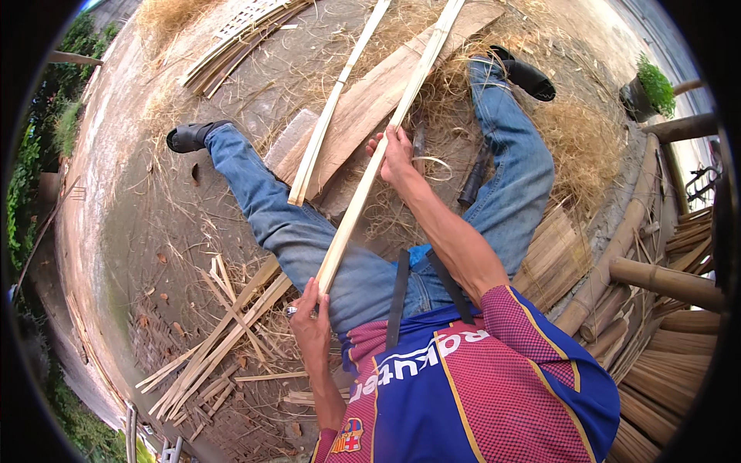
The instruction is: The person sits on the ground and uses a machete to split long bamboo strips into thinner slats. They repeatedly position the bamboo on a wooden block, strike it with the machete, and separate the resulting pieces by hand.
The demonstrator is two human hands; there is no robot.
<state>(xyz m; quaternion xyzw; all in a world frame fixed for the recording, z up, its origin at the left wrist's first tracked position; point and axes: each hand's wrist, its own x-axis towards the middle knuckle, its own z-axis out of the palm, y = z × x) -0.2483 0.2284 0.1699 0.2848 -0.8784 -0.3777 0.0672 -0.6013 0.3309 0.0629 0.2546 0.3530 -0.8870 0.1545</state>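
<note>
A long pale bamboo strip (356,216) slants from my lap up past the top edge of the view. My left hand (311,320) grips its near end above my left thigh, with a ring on one finger. Further along, my right hand (397,157) is closed round the same strip. Another pale bamboo strip (330,116) lies to the left, across a broad wooden board (378,108) between my legs. Beside my right leg rests a dark, rod-like object (475,179), only partly visible. A thin curled shaving (440,165) sits near my right wrist.
Bundled split strips (231,50) lie at the far left. Loose strips (208,363) are scattered by my left hip. Shavings (575,154) heap beyond my right leg. Thick bamboo poles (664,282) and stacked slats (664,370) stand at the right, below a potted plant (654,86).
</note>
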